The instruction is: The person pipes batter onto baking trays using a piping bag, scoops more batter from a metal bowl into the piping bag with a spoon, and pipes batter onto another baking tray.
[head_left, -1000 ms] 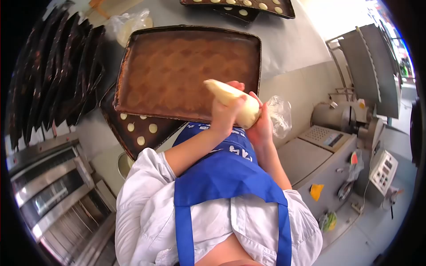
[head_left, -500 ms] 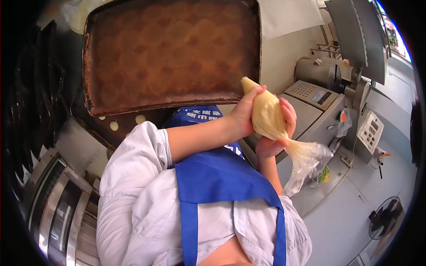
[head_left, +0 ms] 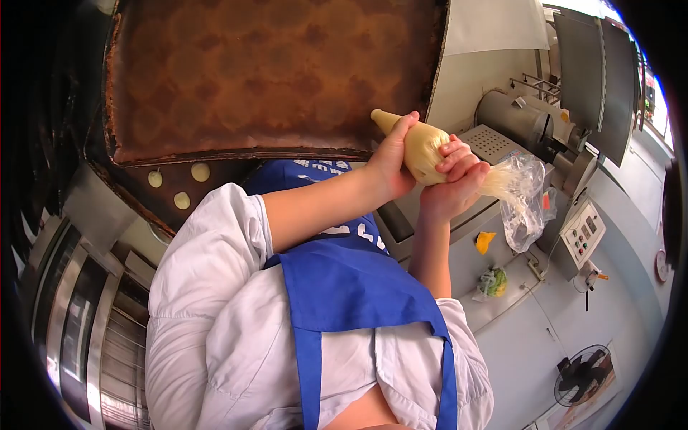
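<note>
A piping bag (head_left: pixel 424 149) filled with pale yellow batter is held in both hands, its narrow tip pointing up and left over the near right part of a dark brown baking tray (head_left: pixel 272 79). My left hand (head_left: pixel 394 159) is closed around the front of the bag, thumb on top. Farther back, my right hand (head_left: pixel 459 172) grips the bag where it narrows, fingers wrapped over it. Behind that hand, the loose clear plastic end hangs down. Darker, scalloped marks pattern the tray's surface.
Beneath the big tray, another dark tray (head_left: pixel 215 188) carries pale round dabs of batter (head_left: pixel 181 201). A machine with a metal drum (head_left: pixel 512 122) and a control box (head_left: pixel 584 233) stand to the right. An oven (head_left: pixel 72 322) is at lower left, a fan (head_left: pixel 584 376) at lower right.
The bag has swung flatter, its tip moving left over the tray. My right hand has risen and wraps the narrowed end. The view has shifted, showing more of the lower tray's dabs.
</note>
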Available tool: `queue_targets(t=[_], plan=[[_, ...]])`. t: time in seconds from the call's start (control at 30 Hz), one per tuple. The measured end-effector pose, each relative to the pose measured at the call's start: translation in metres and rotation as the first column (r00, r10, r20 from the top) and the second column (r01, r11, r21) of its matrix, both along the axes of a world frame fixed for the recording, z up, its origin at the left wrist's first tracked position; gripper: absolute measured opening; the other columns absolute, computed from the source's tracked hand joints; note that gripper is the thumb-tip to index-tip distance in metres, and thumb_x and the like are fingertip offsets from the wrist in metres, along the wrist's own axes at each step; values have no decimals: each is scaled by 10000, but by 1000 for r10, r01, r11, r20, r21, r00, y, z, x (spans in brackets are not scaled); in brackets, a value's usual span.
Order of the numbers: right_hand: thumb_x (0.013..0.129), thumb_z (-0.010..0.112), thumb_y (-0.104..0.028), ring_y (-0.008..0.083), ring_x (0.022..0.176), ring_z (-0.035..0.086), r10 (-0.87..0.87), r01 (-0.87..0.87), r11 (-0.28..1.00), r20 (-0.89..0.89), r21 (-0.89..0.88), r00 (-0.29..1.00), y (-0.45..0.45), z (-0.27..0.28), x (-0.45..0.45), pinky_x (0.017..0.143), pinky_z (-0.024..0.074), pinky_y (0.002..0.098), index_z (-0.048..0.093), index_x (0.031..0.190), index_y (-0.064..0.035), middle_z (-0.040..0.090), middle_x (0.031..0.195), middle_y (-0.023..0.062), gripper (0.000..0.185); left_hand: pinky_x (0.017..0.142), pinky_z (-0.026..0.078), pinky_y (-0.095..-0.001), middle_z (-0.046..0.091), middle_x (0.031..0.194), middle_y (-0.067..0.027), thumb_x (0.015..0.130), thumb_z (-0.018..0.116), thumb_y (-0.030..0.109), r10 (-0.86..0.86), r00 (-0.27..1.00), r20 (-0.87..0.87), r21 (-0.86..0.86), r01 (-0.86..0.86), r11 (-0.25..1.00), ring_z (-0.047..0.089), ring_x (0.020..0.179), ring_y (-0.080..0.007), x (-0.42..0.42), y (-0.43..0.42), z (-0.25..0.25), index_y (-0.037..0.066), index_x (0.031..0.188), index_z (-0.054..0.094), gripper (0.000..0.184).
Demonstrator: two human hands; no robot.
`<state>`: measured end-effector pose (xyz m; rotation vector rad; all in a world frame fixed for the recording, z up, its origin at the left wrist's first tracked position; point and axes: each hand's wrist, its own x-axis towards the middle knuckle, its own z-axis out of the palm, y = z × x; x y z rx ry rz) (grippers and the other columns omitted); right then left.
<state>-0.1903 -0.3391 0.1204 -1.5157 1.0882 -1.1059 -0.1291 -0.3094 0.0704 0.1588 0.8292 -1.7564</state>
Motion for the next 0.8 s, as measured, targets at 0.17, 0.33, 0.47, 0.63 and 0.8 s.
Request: queue_targets(t=[0.17, 0.33, 0.47, 0.63, 0.8], plan=[[987, 270, -333, 178, 670, 491, -11, 11, 1000, 4, -12, 1000, -1, -7, -3, 924, 391, 395, 295, 530, -148, 407, 511, 10, 493, 931, 417, -324, 591, 1034, -83, 844, 561, 490, 33, 997, -71, -20, -35, 999, 552, 997, -202, -5, 1, -8, 49, 1060, 522, 492], [978, 274, -314, 166, 641, 465, 10, -11, 1000, 35, 20, 999, -2, -6, -7, 879, 399, 375, 292, 527, -154, 398, 501, 0, 478, 929, 421, -323, 591, 1039, -82, 858, 527, 504, 51, 998, -27, 23, -51, 998, 555, 995, -199, -9, 2, -5, 42, 1065, 527, 505], [978, 270, -313, 170, 623, 461, 33, -33, 999, -6, 39, 999, -6, 1, -9, 874, 404, 377, 296, 548, -142, 399, 499, 12, 463, 925, 428, -322, 597, 1038, -63, 873, 497, 512, 0, 1000, -29, 88, 2, 996, 559, 995, -186, -9, 2, 1, 54, 1063, 540, 497], [991, 246, -331, 185, 605, 472, -54, 50, 997, -65, -58, 996, -7, 2, 10, 895, 410, 404, 298, 568, -130, 405, 493, 22, 472, 861, 463, -295, 590, 1000, -29, 855, 580, 435, -14, 996, -87, 13, 15, 1000, 570, 957, -156, 13, -5, 9, 124, 1032, 513, 365], [1012, 194, -377, 185, 627, 500, 182, -159, 977, 171, -142, 968, 9, 11, 32, 887, 413, 393, 316, 548, -141, 428, 493, 24, 535, 857, 465, -324, 598, 970, -64, 869, 543, 460, 115, 989, 92, 46, -119, 992, 583, 912, -178, 30, 20, 14, 89, 1009, 530, 396]])
